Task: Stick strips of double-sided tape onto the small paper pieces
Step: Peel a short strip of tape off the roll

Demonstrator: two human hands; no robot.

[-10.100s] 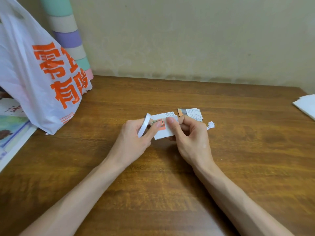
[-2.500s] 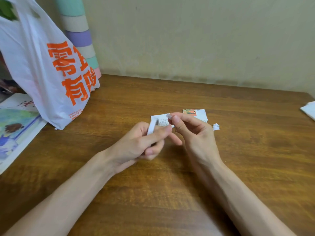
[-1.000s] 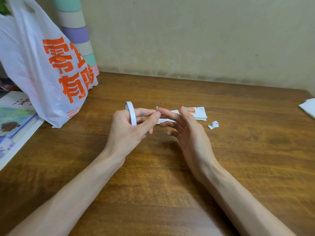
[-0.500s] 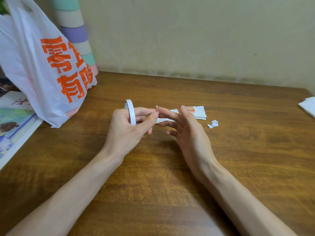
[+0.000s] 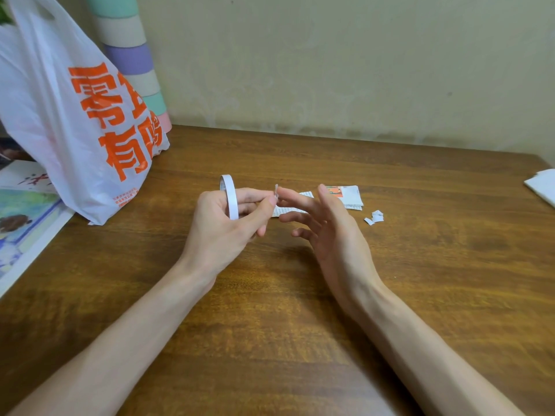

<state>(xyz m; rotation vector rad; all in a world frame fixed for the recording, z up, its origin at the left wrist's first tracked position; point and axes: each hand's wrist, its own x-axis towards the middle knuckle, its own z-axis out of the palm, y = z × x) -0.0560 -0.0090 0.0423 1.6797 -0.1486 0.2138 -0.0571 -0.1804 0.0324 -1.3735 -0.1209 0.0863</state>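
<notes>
The table point(image 5: 300, 310) bears a white bag point(image 5: 45, 115) with orange Chinese characters, 零 and 有 among them; the left hand point(image 5: 222, 232) carries the roll point(image 5: 230, 196), its grip pinching an upright strip point(image 5: 276, 190); the right hand point(image 5: 330, 232), fingers spread, touches that strip; the papers point(image 5: 350, 198), print unreadable, lie just beyond, rightward, nearer the right hand.

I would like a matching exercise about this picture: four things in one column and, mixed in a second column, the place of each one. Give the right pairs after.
Things
1. tape roll
2. plastic bag
3. torn scraps
4. printed paper pieces

Places
A. on the table, right of the right hand
B. held in the left hand
C. flat on the table, behind the right hand's fingers
D. standing at the table's far left

Pairs: 1-B, 2-D, 3-A, 4-C
</notes>
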